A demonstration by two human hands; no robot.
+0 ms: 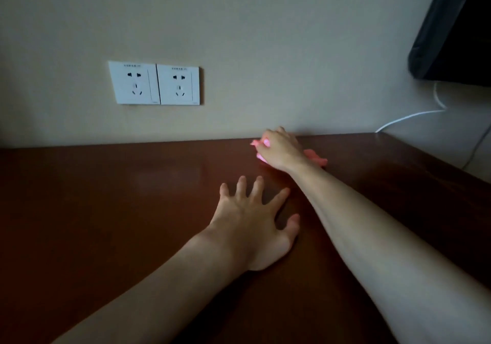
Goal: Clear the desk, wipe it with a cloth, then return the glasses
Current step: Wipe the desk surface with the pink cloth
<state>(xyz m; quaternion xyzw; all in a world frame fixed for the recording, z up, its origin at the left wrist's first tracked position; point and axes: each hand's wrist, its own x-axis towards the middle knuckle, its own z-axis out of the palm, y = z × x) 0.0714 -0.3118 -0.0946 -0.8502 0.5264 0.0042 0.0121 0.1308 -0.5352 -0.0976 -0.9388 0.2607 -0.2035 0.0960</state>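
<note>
Right hand grips a crumpled pink cloth at the dark reddish-brown wooden worktop's back edge; left hand rests open, bracing. Best wiped in overlapping strokes with even pressure.

Desk: dark reddish wood, set against the wall. Right hand at its far edge, closed over a pink cloth. Left hand nearer, fingers spread flat on the desk. Twin wall sockets above the desk; white cable beyond its far corner.
</note>
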